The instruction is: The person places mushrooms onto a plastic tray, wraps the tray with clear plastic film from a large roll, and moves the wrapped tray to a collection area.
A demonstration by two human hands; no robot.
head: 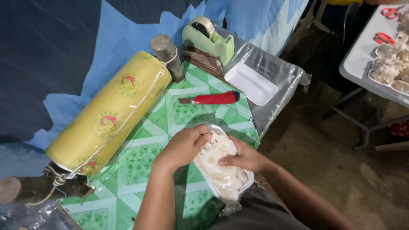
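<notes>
Hands at near edge of table: left hand (184, 146) curled over the upper left end of a white foam tray of mushrooms (221, 170), fingers closed down against the wrap; right hand (243, 156) laid flat on top of the tray's right side, fingers together and pressing on the film. Tray is film-covered, tilted diagonally, sitting on the green patterned tablecloth (145, 162) at the table's front right corner, loose film bunched at its lower end. Beyond the tray, a red utility knife (211, 99) lies flat on the cloth, well apart from both hands. Left of it, a large yellow roll of cling film (111, 113) is mounted on a wooden post (167, 54). Farther back, an empty white foam tray (250, 83) rests on a clear plastic sheet, just beside a green tape dispenser (208, 39). Far right, a second table (362, 59) carries more mushrooms and red scissors (384, 38).
</notes>
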